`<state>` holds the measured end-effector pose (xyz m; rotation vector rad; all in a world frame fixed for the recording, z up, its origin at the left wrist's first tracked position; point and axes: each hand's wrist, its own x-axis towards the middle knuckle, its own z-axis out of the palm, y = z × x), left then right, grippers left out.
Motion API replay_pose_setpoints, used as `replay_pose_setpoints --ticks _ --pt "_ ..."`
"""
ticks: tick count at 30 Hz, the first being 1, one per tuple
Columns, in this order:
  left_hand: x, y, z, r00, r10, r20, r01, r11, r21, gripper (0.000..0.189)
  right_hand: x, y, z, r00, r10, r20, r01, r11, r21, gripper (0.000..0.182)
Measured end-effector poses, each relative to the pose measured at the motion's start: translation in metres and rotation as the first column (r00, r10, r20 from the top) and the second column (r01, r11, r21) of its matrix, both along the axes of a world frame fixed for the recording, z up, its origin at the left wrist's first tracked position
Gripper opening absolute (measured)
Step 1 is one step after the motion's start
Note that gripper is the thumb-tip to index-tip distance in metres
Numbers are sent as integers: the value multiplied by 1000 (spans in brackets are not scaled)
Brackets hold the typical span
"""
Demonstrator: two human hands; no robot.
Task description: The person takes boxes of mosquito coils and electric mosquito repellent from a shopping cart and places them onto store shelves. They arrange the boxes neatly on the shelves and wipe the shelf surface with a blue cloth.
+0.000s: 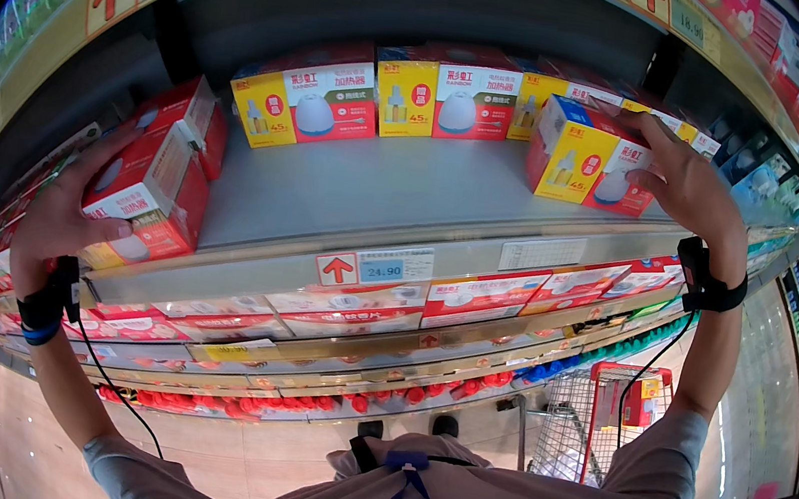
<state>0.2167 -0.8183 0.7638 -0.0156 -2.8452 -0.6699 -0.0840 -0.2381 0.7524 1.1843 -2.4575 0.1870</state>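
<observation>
My right hand (685, 177) grips a yellow, white and red carton (585, 160) from its right side. That carton, printed with a white domed plug-in vaporiser and a small bottle, stands near the front of the grey metal shelf (376, 197), ahead of the back row. At the shelf's left end my left hand (73, 199) is around a similar carton (168, 196), thumb on its printed front and fingers over its top. Another red carton (204, 125) sits behind that one. Similar cartons (332, 100) line the back of the shelf, some partly hidden by the right-hand carton.
A shelf edge with price tags (382, 268) runs along the front. Lower shelves carry red-and-white boxes (353, 312) and red-capped goods (258, 406). At lower right stands a wire shopping cart (566, 423) with cartons inside. A cable (116, 386) hangs from each wrist strap.
</observation>
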Motion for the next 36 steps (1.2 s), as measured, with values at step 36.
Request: replay_pose_setpoints --ticks 36 --pt "-26 -76 -18 995 37 -95 -99 574 -813 54 24 -341 -10 917 363 -163 -308 906 289 59"
